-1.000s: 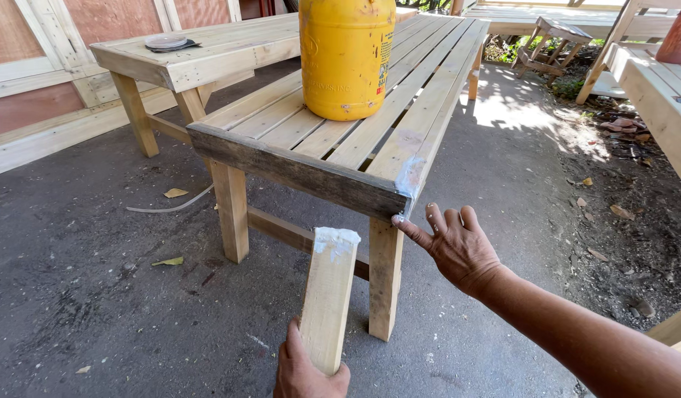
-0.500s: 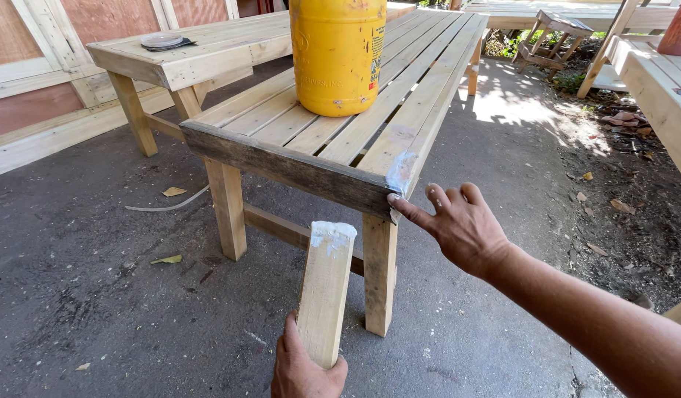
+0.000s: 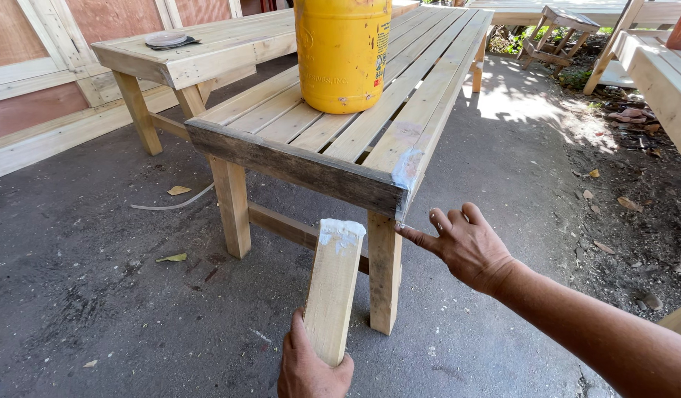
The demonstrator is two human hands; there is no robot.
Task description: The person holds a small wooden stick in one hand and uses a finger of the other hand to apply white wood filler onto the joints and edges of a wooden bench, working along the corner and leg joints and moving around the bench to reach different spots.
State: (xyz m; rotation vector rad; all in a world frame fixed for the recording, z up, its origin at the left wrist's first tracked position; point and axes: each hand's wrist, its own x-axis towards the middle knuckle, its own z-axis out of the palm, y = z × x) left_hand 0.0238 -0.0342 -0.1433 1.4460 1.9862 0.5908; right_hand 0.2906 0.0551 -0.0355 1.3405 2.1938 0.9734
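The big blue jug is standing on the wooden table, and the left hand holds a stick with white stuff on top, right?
Not quite. The jug is yellow, not blue, as the head view shows. It does stand on the wooden table, and the left hand holds a stick with white stuff on top.

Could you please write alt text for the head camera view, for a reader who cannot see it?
A left hand holds a short wooden board upright, its top end smeared with white paste, while the right hand points a finger at the paste-smeared corner of a slatted wooden table. A yellow plastic jug stands on the table.
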